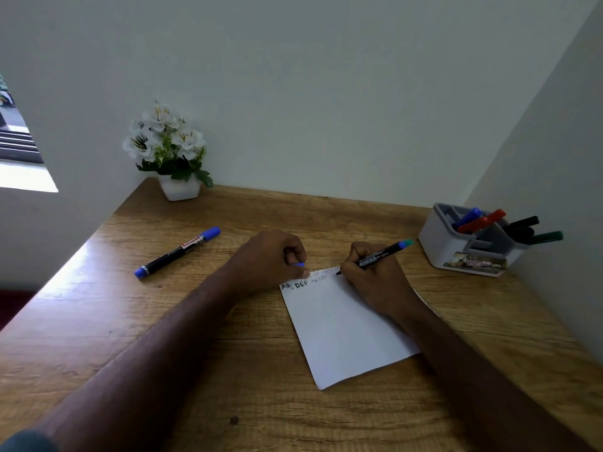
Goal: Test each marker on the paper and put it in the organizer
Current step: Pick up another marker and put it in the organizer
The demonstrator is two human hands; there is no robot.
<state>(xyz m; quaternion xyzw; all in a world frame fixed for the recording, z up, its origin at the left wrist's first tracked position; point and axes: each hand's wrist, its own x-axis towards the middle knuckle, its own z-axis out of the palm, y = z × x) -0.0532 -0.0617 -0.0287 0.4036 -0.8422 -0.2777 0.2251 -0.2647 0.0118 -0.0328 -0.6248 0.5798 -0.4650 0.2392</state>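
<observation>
One marker (380, 255) gripped in the right hand (375, 278), tip on paper (346, 331); organizer (470, 246) just right, left hand (270, 259) pinching its cap (298, 264).

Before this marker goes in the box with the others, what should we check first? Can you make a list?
1. Marker tip on the paper: ok, right hand grips it there.
2. Test letters finished: cannot tell, the hand hides part of the row.
3. Cap ready: ok, left hand holds a blue cap.
4. Paper held steady: ok, left hand rests on its corner.
5. Room in the organizer: ok, front slot looks free.
6. Markers left: not ok, the blue marker waits on the desk.
</observation>
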